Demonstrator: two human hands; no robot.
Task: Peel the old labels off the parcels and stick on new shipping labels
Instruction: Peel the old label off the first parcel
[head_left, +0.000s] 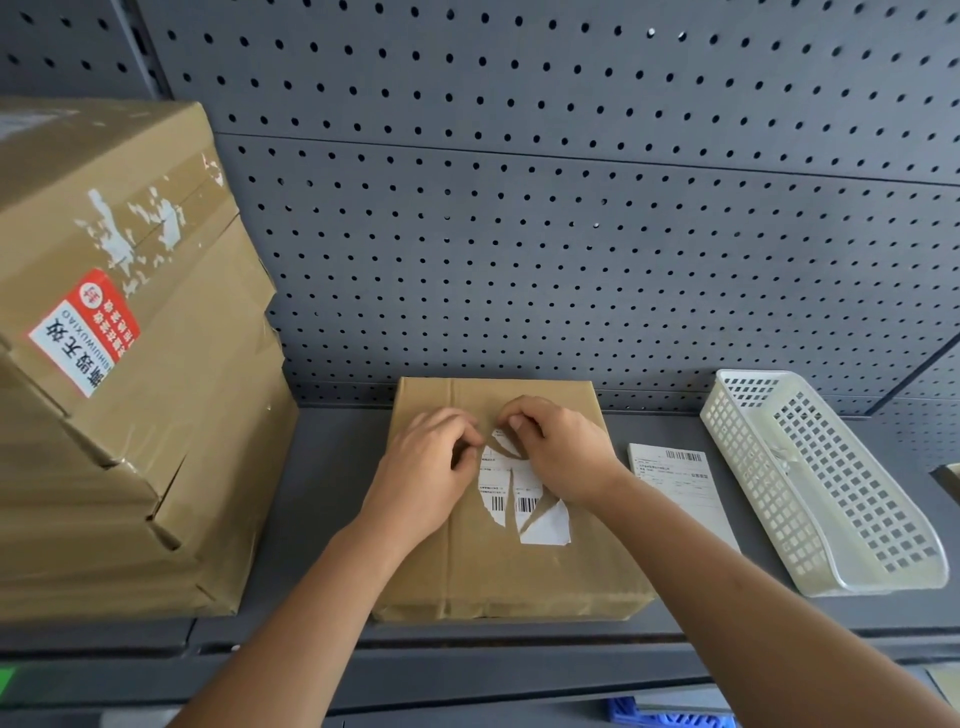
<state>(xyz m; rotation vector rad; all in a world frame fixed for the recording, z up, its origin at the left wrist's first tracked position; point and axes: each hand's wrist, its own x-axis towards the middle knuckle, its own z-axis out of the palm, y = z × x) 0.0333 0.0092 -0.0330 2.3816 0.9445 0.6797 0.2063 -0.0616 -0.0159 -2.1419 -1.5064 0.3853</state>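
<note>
The brown parcel (498, 566) lies flat on the grey shelf (322, 499), right in front of me. The old label (524, 501) is stuck on its top. It is white with black bar codes, and it is ripped into a few bits with brown box showing in between.

My two hands are close together at the 12 o'clock end of the old label, almost touching. My left hand (431, 467) has its fingers curled in and nips the label's edge on the 10 o'clock side. My right hand (558, 452) has its fingers curled too, and they pinch a small torn strip that curls up off the box.

At 3 o'clock from the parcel, just beside it, a new shipping label (680, 493) lies flat on the shelf. Past that, still at 3 o'clock, sits a white plastic basket (753, 467) full of little holes.

At 9 o'clock is a tall stack of big brown boxes (156, 441). The top one has a red and white sticker (85, 332) on it and white scraps of paper above that.

At 12 o'clock, behind it all, is a grey wall with rows of dots (519, 208).
</note>
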